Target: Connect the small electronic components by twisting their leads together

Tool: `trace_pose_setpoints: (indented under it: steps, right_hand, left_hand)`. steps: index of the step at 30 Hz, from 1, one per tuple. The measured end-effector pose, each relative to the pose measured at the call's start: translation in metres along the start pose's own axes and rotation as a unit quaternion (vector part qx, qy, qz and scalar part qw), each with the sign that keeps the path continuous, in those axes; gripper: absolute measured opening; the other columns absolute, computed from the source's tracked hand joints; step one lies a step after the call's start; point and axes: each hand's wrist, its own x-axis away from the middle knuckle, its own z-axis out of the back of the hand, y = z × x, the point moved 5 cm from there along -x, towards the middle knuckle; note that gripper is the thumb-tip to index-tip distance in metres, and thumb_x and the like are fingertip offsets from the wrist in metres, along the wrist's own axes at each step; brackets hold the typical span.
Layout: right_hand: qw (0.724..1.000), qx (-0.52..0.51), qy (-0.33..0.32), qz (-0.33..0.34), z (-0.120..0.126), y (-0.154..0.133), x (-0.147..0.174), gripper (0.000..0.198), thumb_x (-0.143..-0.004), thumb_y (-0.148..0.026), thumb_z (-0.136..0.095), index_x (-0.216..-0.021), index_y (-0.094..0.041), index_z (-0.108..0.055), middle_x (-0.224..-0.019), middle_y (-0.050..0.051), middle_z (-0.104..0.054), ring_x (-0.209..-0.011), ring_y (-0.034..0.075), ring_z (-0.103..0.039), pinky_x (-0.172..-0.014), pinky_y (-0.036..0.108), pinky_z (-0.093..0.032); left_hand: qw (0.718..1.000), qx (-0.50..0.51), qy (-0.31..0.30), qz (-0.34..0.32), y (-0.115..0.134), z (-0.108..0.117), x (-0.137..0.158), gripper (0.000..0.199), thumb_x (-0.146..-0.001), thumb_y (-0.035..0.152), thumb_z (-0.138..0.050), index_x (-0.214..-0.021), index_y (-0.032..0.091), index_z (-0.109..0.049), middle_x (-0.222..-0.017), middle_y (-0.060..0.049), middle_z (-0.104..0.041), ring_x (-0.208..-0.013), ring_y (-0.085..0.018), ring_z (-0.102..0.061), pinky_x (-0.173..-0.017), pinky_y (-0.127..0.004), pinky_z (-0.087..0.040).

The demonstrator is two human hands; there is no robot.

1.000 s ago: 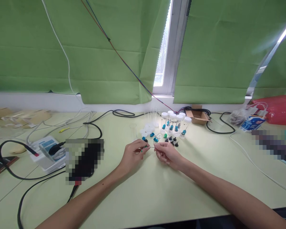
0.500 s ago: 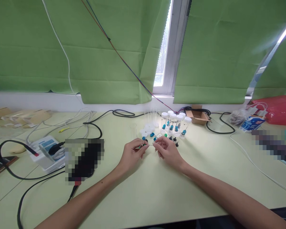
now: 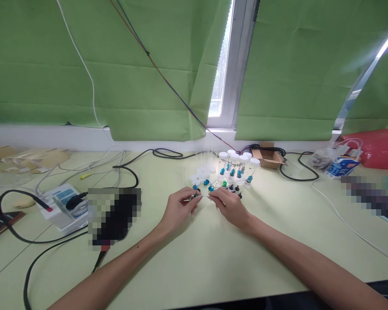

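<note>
My left hand (image 3: pixel 181 206) is closed in a pinch near the middle of the table. Between its fingertips and those of my right hand (image 3: pixel 228 204) runs a thin, pale needle-like piece (image 3: pixel 205 196). Both hands grip it, one at each end; the fingers hide its ends. Just beyond the fingers lie small blue-hubbed pieces (image 3: pixel 207 182), a green one (image 3: pixel 224 184) and several black ones (image 3: pixel 237 188). Several clear tubes with white caps (image 3: pixel 254 162) stand behind my right hand, with blue-hubbed pieces inside. Loose white caps (image 3: pixel 200 174) lie beyond my left hand.
Clear uncapped tubes (image 3: pixel 212 159) stand at the back, left of the capped ones. Behind them sits an open cardboard box (image 3: pixel 267 157). A white power strip (image 3: pixel 63 206) and black cables (image 3: pixel 29 241) occupy the left; a red bag (image 3: pixel 378 148) lies far right.
My right hand has turned slightly and its fingers have closed further around the thin piece. My left hand has stayed in place.
</note>
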Motion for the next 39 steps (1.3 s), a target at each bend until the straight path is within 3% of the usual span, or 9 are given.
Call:
trace_pose_setpoints:
  steps: [23, 31, 39]
  right_hand:
    - [0.995, 0.044, -0.086, -0.025, -0.0038, -0.0002, 0.0008, 0.022, -0.101, -0.024, -0.035, -0.092, -0.02, -0.054, -0.075, 0.004, -0.059, -0.062, 0.016, -0.053, -0.058, 0.027, -0.036]
    - [0.983, 0.131, -0.127, 0.027, -0.0019, -0.0035, -0.0014, 0.027, -0.103, -0.023, -0.031, -0.09, -0.019, -0.055, -0.075, 0.005, -0.061, -0.063, 0.016, -0.053, -0.056, 0.027, -0.031]
    - [0.978, 0.14, -0.147, 0.045, -0.0009, -0.0036, -0.0028, 0.026, -0.102, -0.022, -0.031, -0.089, -0.019, -0.054, -0.073, 0.005, -0.059, -0.06, 0.017, -0.051, -0.055, 0.028, -0.029]
  left_hand:
    - [1.0, -0.006, -0.011, -0.006, 0.0045, -0.0017, 0.0005, 0.022, -0.082, 0.04, -0.065, -0.081, 0.019, -0.072, -0.084, -0.003, -0.062, -0.053, -0.009, -0.05, -0.048, -0.023, -0.047]
    - [1.0, -0.005, -0.024, -0.011, 0.0068, -0.0033, 0.0, 0.021, -0.083, 0.037, -0.064, -0.078, 0.018, -0.07, -0.082, -0.003, -0.06, -0.052, -0.008, -0.049, -0.048, -0.023, -0.046]
    - [0.999, -0.019, -0.033, -0.016, 0.0063, -0.0036, 0.0011, 0.024, -0.085, 0.04, -0.061, -0.079, 0.019, -0.071, -0.078, -0.003, -0.06, -0.051, -0.009, -0.047, -0.048, -0.023, -0.046]
